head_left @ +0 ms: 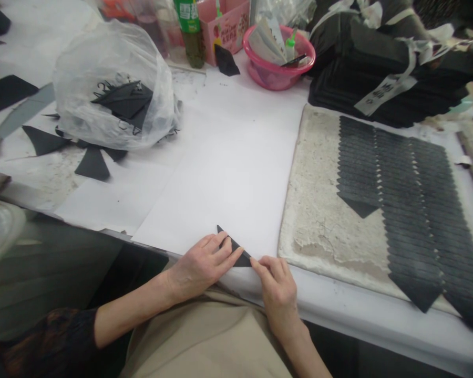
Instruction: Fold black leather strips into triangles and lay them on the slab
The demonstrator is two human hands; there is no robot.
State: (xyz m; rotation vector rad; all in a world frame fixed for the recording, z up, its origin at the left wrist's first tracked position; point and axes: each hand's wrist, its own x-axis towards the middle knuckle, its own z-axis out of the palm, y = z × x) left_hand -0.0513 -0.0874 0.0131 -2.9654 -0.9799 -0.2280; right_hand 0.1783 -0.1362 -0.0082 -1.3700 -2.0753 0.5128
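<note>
A small black triangular piece (242,260), perhaps leather or fabric, lies at the table's front edge. Fingers of my left hand (203,262) are closed on it and press along its upper edge. At its right-hand corner, the thumb and forefinger of my right hand (278,286) pinch the tip. Part of the piece is hidden under my left fingers. On the right, a pale board (313,210) carries overlapping rows of similar black pieces (405,184), laid in three columns with pointed lower ends.
A clear plastic bag (114,58) holding black pieces stands at the left, with loose black pieces (92,164) beside it. Behind are a green-labelled bottle (188,26), a pink box (226,26), a pink basin (268,79) and a tied black stack (350,68). White paper (228,157) covers the middle.
</note>
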